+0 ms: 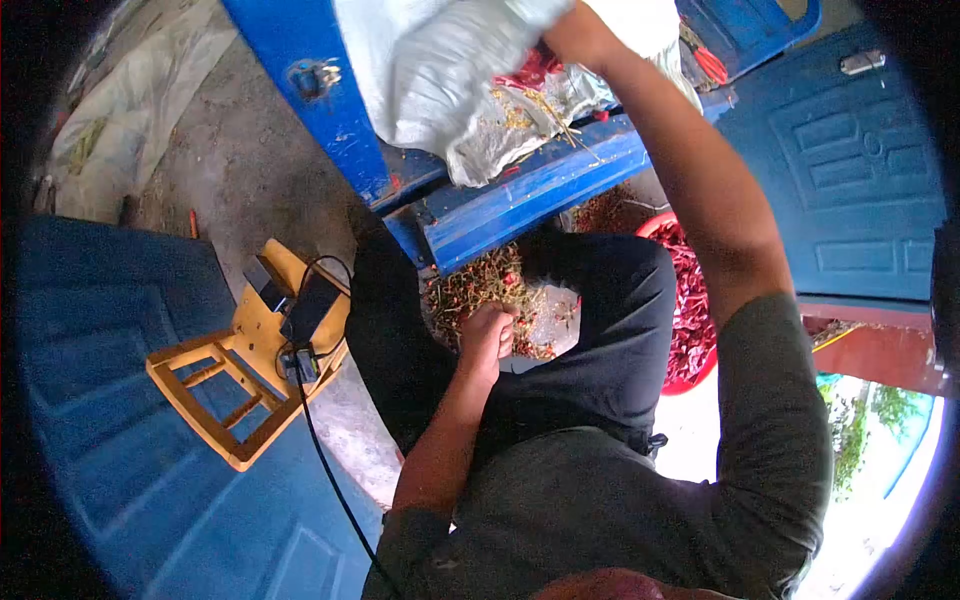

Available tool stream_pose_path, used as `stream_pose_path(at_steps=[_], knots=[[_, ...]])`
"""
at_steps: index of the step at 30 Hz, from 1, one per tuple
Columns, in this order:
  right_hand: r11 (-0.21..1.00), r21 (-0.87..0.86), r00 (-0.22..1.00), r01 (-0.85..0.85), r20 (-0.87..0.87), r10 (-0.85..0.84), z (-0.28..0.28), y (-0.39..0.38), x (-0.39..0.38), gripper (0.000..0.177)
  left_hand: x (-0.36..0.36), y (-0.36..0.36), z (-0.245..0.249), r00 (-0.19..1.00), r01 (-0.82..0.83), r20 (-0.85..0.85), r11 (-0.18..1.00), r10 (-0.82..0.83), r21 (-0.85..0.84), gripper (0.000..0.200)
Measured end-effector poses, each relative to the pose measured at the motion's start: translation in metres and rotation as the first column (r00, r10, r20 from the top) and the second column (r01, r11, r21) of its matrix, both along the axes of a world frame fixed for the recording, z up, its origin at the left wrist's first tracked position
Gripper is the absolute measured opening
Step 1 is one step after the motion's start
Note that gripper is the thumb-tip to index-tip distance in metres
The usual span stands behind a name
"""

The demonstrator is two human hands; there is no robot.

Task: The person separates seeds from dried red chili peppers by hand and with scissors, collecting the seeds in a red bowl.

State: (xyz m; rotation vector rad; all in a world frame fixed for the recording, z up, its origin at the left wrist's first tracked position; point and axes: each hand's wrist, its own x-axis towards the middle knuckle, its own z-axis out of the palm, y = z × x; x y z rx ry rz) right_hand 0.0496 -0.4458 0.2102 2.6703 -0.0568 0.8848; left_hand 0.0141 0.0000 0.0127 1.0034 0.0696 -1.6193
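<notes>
My right hand point(580, 38) reaches to the top edge of the view, at a white woven sack point(440, 75) lying on a blue metal frame point(540, 195). The sack's edge is bunched and blurred at this hand, which appears to grip it; the fingertips are hidden. Just below lie dried red chilies point(530, 72) and loose stems point(555, 115). My left hand point(490, 328) is closed in a fist between my knees. It rests over a heap of chili stems and red bits point(475, 285) beside a pale sheet point(550, 315). Whatever the fist holds cannot be made out.
Right of my knee stands a red basin point(690, 385) filled with dried red chilies point(690, 310). To the left, a small wooden chair point(250, 370) carries black devices point(315, 305) with a cable point(325, 455). Blue doors point(110, 400) flank both sides. A red-handled tool point(710, 65) lies at the back.
</notes>
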Motion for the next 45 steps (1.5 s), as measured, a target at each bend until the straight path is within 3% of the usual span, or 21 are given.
stream_pose_path(at_steps=[3, 4, 8, 11, 13, 15, 17, 20, 23, 25, 27, 28, 30, 33, 34, 35, 36, 40, 41, 43, 45], knots=[[0.974, 0.182, 0.990, 0.138, -0.011, -0.138, -0.060, -0.003, -0.045, 0.038, 0.002, 0.002, 0.008, 1.000, -0.001, -0.031, 0.999, 0.000, -0.033, 0.008], [0.822, 0.386, 0.907, 0.418, -0.233, -0.351, -0.065, 0.008, -0.048, 0.043, 0.003, 0.003, 0.011, 1.000, 0.001, -0.031, 1.000, -0.002, -0.029, 0.008], [0.652, 0.378, 0.754, 0.657, -0.331, -0.568, -0.102, 0.021, -0.041, 0.043, 0.000, 0.006, 0.015, 1.000, 0.001, -0.021, 1.000, -0.001, -0.027, 0.008], [0.752, 0.147, 0.726, 0.643, -0.429, -0.537, -0.130, 0.010, -0.034, 0.040, 0.001, 0.004, 0.009, 1.000, -0.015, -0.010, 1.000, 0.015, -0.013, 0.009], [0.708, 0.357, 0.781, 0.609, -0.426, -0.457, -0.116, 0.030, -0.041, 0.033, 0.001, 0.005, -0.001, 1.000, 0.000, 0.017, 1.000, 0.000, -0.028, 0.010], [0.838, 0.471, 0.947, 0.275, -0.282, -0.152, -0.078, 0.072, -0.053, 0.042, 0.002, 0.006, 0.002, 1.000, 0.003, 0.018, 0.999, -0.002, -0.036, 0.010], [0.790, 0.522, 0.939, 0.321, -0.282, -0.196, -0.074, 0.086, -0.063, 0.040, 0.000, 0.007, 0.003, 1.000, 0.019, 0.020, 0.999, -0.018, -0.047, 0.010], [0.568, 0.627, 0.840, 0.533, -0.313, -0.443, -0.070, 0.088, -0.070, 0.049, -0.002, 0.007, 0.005, 0.999, 0.039, 0.025, 0.999, -0.038, -0.011, 0.010], [0.483, 0.616, 0.782, 0.623, -0.473, -0.406, 0.009, 0.118, -0.057, 0.044, -0.004, 0.006, 0.004, 0.998, 0.056, 0.043, 0.998, -0.055, -0.014, 0.010], [0.425, 0.865, 0.964, 0.265, -0.248, -0.096, 0.027, 0.108, -0.043, 0.039, -0.005, 0.008, 0.003, 0.997, 0.040, 0.073, 0.999, -0.038, -0.032, 0.011], [0.404, 0.909, 0.995, 0.098, -0.078, -0.065, 0.045, 0.114, -0.014, 0.028, -0.005, 0.008, 0.003, 0.997, 0.044, 0.065, 0.999, -0.043, -0.022, 0.011], [0.405, 0.909, 0.995, 0.095, -0.074, -0.069, 0.050, 0.108, -0.005, 0.028, -0.005, 0.007, 0.002, 0.998, 0.046, 0.051, 0.999, -0.046, -0.012, 0.011], [0.101, 0.959, 0.963, 0.264, -0.269, 0.031, 0.060, 0.093, 0.009, 0.040, -0.004, 0.007, 0.001, 0.997, 0.045, 0.058, 0.999, -0.044, -0.021, 0.011], [0.375, 0.821, 0.901, 0.430, -0.366, -0.232, 0.044, 0.090, -0.005, 0.025, -0.003, 0.009, 0.002, 0.998, 0.025, 0.056, 1.000, -0.024, -0.015, 0.010], [0.702, 0.550, 0.865, 0.453, -0.461, -0.198, 0.041, 0.089, -0.016, 0.026, -0.002, 0.009, 0.002, 0.999, 0.008, 0.049, 1.000, -0.008, 0.001, 0.010], [0.774, 0.379, 0.843, 0.506, -0.405, -0.353, 0.032, 0.094, -0.025, 0.023, -0.001, 0.009, 0.001, 0.999, -0.004, 0.046, 1.000, 0.004, -0.005, 0.010], [0.717, 0.519, 0.885, 0.465, -0.261, -0.385, 0.007, 0.085, -0.036, 0.026, 0.000, 0.010, 0.001, 0.999, 0.002, 0.052, 1.000, -0.001, -0.013, 0.010], [0.457, 0.626, 0.755, 0.632, -0.364, -0.546, -0.028, 0.084, -0.054, 0.033, -0.004, 0.011, 0.000, 0.999, 0.033, 0.025, 0.999, -0.032, -0.037, 0.010], [0.456, 0.627, 0.754, 0.632, -0.360, -0.550, -0.034, 0.083, -0.053, 0.033, -0.004, 0.010, 0.001, 0.999, 0.038, 0.028, 0.998, -0.037, -0.040, 0.010], [0.726, 0.369, 0.794, 0.581, -0.452, -0.406, -0.034, 0.088, -0.046, 0.031, -0.006, 0.009, 0.003, 0.998, 0.038, 0.055, 0.999, -0.037, -0.019, 0.010], [0.670, 0.277, 0.683, 0.689, -0.557, -0.472, -0.032, 0.089, -0.043, 0.030, -0.004, 0.011, 0.003, 0.998, 0.013, 0.055, 1.000, -0.012, -0.022, 0.009]])
